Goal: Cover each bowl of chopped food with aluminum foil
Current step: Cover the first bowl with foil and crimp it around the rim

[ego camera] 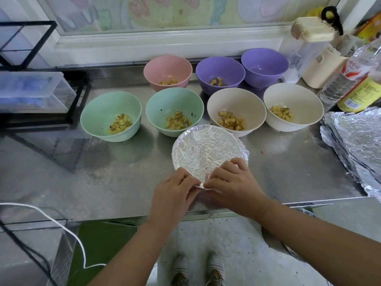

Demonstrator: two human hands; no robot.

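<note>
Our left hand (175, 187) and right hand (228, 180) pinch the foil (204, 149) at the bowl's near rim, crimping it tight so the cover holds.

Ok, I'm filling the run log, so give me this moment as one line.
step: tucking foil on near bowl | left hand: pinches foil edge | right hand: pinches foil edge | other bowls: uncovered
</note>
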